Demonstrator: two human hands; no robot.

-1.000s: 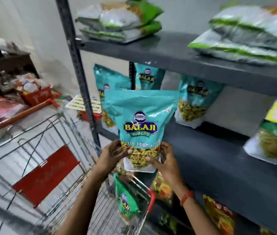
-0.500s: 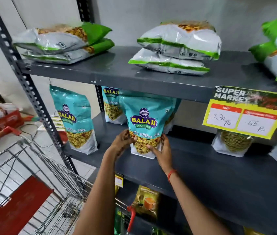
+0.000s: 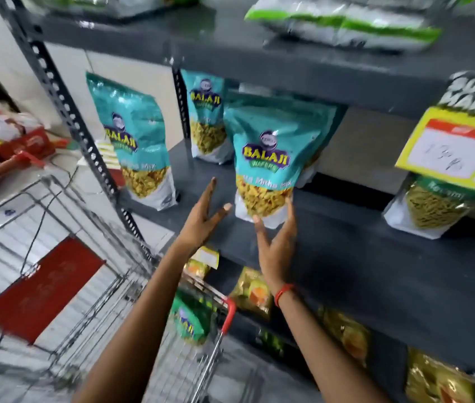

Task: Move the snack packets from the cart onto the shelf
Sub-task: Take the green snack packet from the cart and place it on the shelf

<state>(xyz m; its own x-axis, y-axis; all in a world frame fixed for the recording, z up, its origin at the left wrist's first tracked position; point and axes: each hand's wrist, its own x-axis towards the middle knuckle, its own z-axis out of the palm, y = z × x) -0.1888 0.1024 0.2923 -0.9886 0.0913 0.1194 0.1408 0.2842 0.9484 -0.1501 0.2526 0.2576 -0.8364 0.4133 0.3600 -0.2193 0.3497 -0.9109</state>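
A teal Balaji snack packet (image 3: 265, 158) stands upright on the middle grey shelf (image 3: 375, 257). My right hand (image 3: 277, 242) is at its base, thumb on the front and fingers along the right edge. My left hand (image 3: 204, 216) hovers just left of the packet, fingers spread, holding nothing. Two more teal packets (image 3: 134, 146) (image 3: 205, 117) stand further left on the same shelf. Below my arms is the wire cart (image 3: 108, 286), with a green snack packet (image 3: 186, 321) inside near its red handle (image 3: 229, 315).
White-and-green packets (image 3: 341, 24) lie on the upper shelf. A yellow price tag (image 3: 457, 152) hangs at the right above a packet of green sticks (image 3: 431, 207). Yellow packets (image 3: 253, 292) fill the lower shelf. A perforated steel upright (image 3: 64, 106) separates shelf and cart.
The teal packet went from the air in front of the shelf to standing on the middle shelf. My left hand has let go and drawn back to the left.
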